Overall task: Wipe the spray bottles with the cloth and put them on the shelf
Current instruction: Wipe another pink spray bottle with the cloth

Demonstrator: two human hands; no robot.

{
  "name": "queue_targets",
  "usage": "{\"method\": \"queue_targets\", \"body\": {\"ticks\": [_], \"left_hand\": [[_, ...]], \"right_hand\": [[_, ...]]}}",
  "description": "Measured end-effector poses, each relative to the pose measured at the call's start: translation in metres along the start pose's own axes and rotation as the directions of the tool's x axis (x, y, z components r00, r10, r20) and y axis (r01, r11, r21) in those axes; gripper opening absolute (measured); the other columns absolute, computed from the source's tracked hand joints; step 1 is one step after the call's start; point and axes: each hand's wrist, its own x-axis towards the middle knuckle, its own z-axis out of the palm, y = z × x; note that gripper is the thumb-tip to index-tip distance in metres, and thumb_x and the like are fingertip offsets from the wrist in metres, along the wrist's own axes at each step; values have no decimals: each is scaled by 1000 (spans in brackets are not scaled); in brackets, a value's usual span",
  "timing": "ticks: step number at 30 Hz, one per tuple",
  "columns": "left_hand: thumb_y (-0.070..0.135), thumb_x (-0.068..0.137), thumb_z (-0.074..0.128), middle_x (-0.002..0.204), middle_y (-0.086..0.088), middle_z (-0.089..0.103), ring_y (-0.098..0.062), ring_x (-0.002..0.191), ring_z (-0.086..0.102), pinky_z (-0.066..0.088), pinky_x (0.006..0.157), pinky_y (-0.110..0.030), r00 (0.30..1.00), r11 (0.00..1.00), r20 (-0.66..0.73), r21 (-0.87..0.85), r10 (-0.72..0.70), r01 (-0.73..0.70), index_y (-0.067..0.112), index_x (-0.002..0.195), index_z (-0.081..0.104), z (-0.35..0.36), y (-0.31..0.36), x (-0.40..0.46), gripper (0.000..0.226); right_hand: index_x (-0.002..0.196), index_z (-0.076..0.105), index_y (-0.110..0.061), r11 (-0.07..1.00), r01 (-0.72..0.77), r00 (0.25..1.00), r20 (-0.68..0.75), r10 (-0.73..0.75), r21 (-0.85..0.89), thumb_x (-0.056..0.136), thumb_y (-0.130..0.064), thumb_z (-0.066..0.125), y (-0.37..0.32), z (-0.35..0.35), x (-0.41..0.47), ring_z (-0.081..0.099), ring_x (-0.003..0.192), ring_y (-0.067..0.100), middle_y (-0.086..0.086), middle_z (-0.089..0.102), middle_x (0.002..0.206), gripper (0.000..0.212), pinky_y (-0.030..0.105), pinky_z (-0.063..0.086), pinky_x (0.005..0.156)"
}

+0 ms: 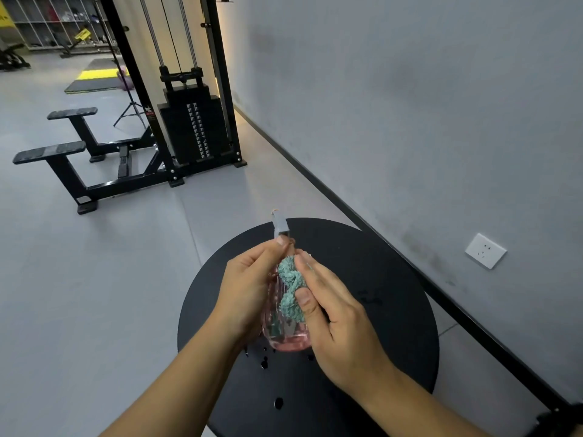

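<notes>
One clear pink plastic spray bottle (285,326) is gripped by the left hand (249,291) near its neck. One nubby teal cloth (291,288), bunched, is pinched against it by the right hand (337,323), above a round black table (378,294).

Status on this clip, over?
Left hand grips pink bottle over black table. Right hand presses teal cloth on it. Nothing in the way.

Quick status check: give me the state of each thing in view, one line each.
Bottle: pink, clear, held above the table, nozzle pointing away.
Cloth: teal, bunched, pressed against the bottle.
Left hand: grips the bottle near its neck.
Right hand: holds the cloth on the bottle.
Table: round, black, some droplets on it.
</notes>
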Motion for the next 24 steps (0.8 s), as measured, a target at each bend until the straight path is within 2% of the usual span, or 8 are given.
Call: {"method": "queue_targets", "body": {"ticks": [1, 4, 7, 9, 13, 16, 18, 24], "left_hand": [[46, 91, 72, 99, -33, 72, -36, 88, 70, 61, 78, -41, 1000, 1000, -17, 1, 7, -7, 0, 103, 79, 0, 0, 1, 47], [53, 83, 74, 100, -21, 75, -32, 90, 72, 60, 81, -42, 998, 1000, -67, -16, 2, -3, 13, 105, 82, -1, -1, 5, 47], [55, 85, 72, 99, -19, 70, -34, 92, 67, 56, 89, -48, 1000, 1000, -28, -19, -4, 3, 20, 105, 81, -1, -6, 5, 41], [52, 85, 72, 98, -18, 73, -33, 93, 68, 58, 88, -47, 1000, 999, -8, -34, -2, 2, 18, 107, 82, 1, -9, 4, 41], [48, 95, 75, 93, -20, 71, -35, 88, 68, 60, 79, -42, 999, 997, -20, -57, 41, -43, 16, 110, 82, -1, -10, 6, 36], [47, 92, 73, 80, -11, 66, -25, 72, 66, 59, 66, -35, 995, 991, -68, -108, 73, -80, 16, 110, 82, -7, -9, 12, 37], [46, 94, 74, 78, -7, 65, -21, 68, 64, 58, 63, -31, 995, 985, -70, -156, 69, -79, 16, 108, 83, -10, -9, 15, 34], [43, 91, 70, 94, -18, 73, -29, 83, 72, 59, 79, -40, 999, 984, 50, -176, 6, 3, 13, 110, 82, -7, -15, 13, 37]], "right_hand": [[159, 39, -35, 1000, -10, 1000, 2, 10, 1, 111, -39, 40, 0, 0, -1, 28, 153, -5, -21, 36, 164, 48, 22, 32, 123], [158, 37, -40, 1000, -24, 1000, 7, 24, -16, 111, -43, 38, 2, 2, -4, 25, 153, -7, -23, 34, 165, 48, 25, 32, 124], [159, 38, -38, 1000, -28, 1000, 8, 28, -10, 111, -40, 40, 1, 1, -2, 26, 153, -7, -23, 34, 164, 47, 23, 32, 123], [158, 40, -36, 1000, -28, 1000, -2, 28, 14, 111, -40, 41, 0, -2, 0, 28, 152, -6, -22, 37, 163, 47, 24, 34, 123], [156, 39, -42, 1000, -6, 1000, 2, 6, 23, 110, -43, 40, -1, -5, -1, 30, 152, -5, -22, 39, 163, 46, 25, 33, 123], [152, 33, -53, 999, -20, 999, 31, 19, 46, 110, -46, 39, -2, -4, -3, 27, 152, -8, -26, 36, 163, 43, 27, 34, 124], [151, 32, -56, 999, -24, 999, 43, 22, 46, 111, -44, 40, -2, -2, -4, 26, 152, -9, -27, 35, 163, 43, 29, 35, 124], [152, 35, -55, 996, -14, 1000, 2, 14, 84, 111, -46, 39, -2, -4, 0, 34, 151, -2, -26, 40, 160, 42, 36, 41, 121]]}}
